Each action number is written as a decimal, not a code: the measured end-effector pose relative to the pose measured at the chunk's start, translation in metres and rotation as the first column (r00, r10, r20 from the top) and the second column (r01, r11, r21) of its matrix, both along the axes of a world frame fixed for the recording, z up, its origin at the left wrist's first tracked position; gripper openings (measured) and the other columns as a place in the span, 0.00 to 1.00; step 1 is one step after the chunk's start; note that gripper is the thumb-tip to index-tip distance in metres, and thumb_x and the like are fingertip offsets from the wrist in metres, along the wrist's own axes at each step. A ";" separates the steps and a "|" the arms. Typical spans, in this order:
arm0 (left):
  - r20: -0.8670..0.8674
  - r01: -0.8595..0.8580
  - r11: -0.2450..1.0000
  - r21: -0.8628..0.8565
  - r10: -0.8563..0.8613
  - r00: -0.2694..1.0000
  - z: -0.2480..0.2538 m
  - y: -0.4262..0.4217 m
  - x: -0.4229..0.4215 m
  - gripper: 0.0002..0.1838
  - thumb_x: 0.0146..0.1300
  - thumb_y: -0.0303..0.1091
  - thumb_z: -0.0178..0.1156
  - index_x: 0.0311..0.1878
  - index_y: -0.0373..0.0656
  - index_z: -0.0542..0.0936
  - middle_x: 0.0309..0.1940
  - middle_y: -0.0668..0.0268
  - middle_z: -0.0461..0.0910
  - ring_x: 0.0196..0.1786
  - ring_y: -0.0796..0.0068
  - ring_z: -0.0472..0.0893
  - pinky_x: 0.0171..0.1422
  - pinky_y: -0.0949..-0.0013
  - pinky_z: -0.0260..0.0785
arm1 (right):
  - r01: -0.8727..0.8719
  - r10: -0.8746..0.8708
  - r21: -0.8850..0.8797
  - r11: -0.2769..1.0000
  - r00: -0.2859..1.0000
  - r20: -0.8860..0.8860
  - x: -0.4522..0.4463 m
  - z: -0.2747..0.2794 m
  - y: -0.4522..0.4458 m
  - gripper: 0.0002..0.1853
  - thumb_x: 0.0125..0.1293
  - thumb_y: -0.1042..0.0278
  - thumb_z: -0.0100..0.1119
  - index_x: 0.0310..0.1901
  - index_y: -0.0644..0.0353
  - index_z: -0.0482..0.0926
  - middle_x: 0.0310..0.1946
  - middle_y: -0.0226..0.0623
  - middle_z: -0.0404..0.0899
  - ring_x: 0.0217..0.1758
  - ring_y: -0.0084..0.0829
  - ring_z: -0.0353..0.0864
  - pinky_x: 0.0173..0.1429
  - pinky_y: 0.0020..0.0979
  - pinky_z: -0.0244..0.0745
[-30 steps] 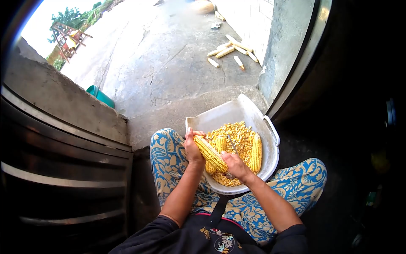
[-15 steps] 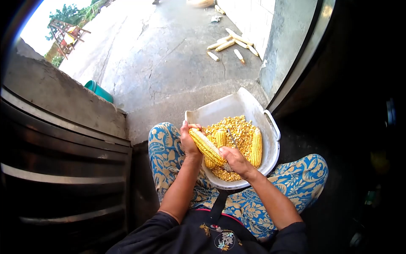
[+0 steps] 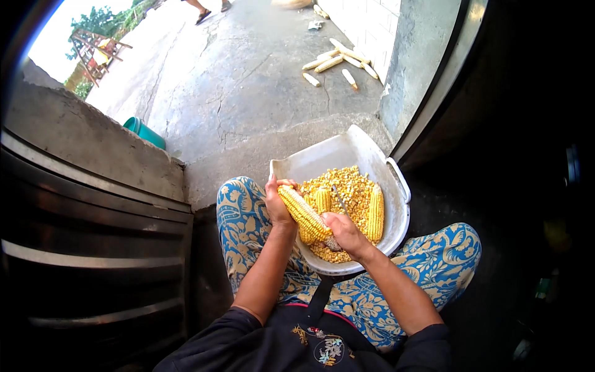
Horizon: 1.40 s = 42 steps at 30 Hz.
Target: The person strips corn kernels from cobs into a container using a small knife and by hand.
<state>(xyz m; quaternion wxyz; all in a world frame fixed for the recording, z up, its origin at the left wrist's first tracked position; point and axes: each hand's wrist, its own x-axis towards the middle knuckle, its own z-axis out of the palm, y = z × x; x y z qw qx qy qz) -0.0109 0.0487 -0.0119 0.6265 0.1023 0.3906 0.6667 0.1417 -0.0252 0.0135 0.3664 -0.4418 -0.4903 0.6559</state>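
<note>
My left hand (image 3: 279, 208) is closed round the upper end of a yellow corn cob (image 3: 304, 212), which tilts down to the right over a white plastic basin (image 3: 365, 149). At the cob's lower end, my right hand (image 3: 348, 235) is closed with its thumb against the kernels. A thin metal tool (image 3: 338, 197) sticks up out of the right fist; its grip is hidden. Loose corn kernels (image 3: 350, 183) cover the basin's bottom. A second corn cob (image 3: 375, 214) leans by the right wall, and another cob (image 3: 323, 199) lies partly hidden behind the held one.
The basin rests between my knees in patterned trousers (image 3: 434, 260). Several stripped cobs (image 3: 331, 64) lie on the concrete floor by the wall. A green bucket (image 3: 144, 132) lies tipped at the left. Far off, a person's feet (image 3: 203, 15) show. A dark metal door (image 3: 93, 248) stands left.
A person's lower legs and feet have come further into view at the top. My hands and the held cob have barely moved; the right thumb has shifted slightly at the cob's end.
</note>
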 end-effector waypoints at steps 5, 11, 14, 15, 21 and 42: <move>0.062 0.074 0.996 0.054 -0.077 0.995 0.002 0.000 -0.001 0.23 0.68 0.48 0.42 0.22 0.41 0.70 0.23 0.59 0.73 0.20 0.68 0.72 0.27 0.69 0.68 | 0.026 -0.060 -0.203 0.979 0.985 -0.165 -0.003 0.015 -0.001 0.21 0.71 0.52 0.42 0.39 0.64 0.76 0.28 0.27 0.72 0.34 0.17 0.68 0.41 0.23 0.66; 0.035 0.149 0.987 0.057 -0.152 0.988 0.005 0.000 0.005 0.25 0.66 0.51 0.43 0.21 0.41 0.71 0.22 0.59 0.72 0.19 0.68 0.71 0.25 0.68 0.68 | 0.050 -0.054 -0.038 0.998 0.992 -0.115 -0.006 -0.008 -0.003 0.25 0.68 0.47 0.46 0.43 0.66 0.74 0.29 0.30 0.74 0.22 0.21 0.71 0.27 0.24 0.70; -0.105 0.037 0.999 0.001 -0.036 0.994 0.002 -0.002 0.011 0.25 0.67 0.50 0.43 0.21 0.41 0.71 0.22 0.59 0.72 0.19 0.68 0.72 0.26 0.68 0.68 | -0.016 0.032 -0.138 0.990 0.993 0.117 -0.007 0.029 0.000 0.27 0.65 0.44 0.50 0.44 0.67 0.73 0.28 0.32 0.75 0.22 0.22 0.73 0.26 0.26 0.71; -0.107 0.038 0.999 -0.005 -0.038 0.994 0.001 -0.002 0.010 0.24 0.67 0.49 0.42 0.21 0.41 0.70 0.22 0.59 0.72 0.20 0.68 0.72 0.27 0.68 0.69 | -0.016 0.033 -0.140 0.990 0.993 0.118 -0.008 0.034 -0.001 0.27 0.65 0.44 0.50 0.44 0.67 0.73 0.28 0.32 0.75 0.22 0.22 0.73 0.26 0.26 0.71; -0.157 0.048 0.999 -0.013 -0.049 0.986 -0.001 -0.004 0.013 0.23 0.67 0.48 0.43 0.23 0.40 0.70 0.23 0.59 0.73 0.21 0.68 0.73 0.29 0.69 0.70 | 0.040 -0.106 0.174 0.984 0.916 0.387 -0.010 0.026 -0.006 0.27 0.65 0.43 0.47 0.44 0.65 0.72 0.28 0.51 0.77 0.32 0.43 0.80 0.38 0.38 0.72; -0.032 -0.053 0.997 -0.051 0.051 0.998 0.000 0.000 0.003 0.22 0.66 0.49 0.44 0.22 0.43 0.70 0.22 0.61 0.72 0.17 0.70 0.70 0.24 0.69 0.68 | 0.025 -0.013 -0.192 0.981 0.998 0.064 -0.007 0.032 0.004 0.22 0.69 0.49 0.43 0.41 0.66 0.71 0.19 0.31 0.71 0.14 0.21 0.68 0.18 0.22 0.63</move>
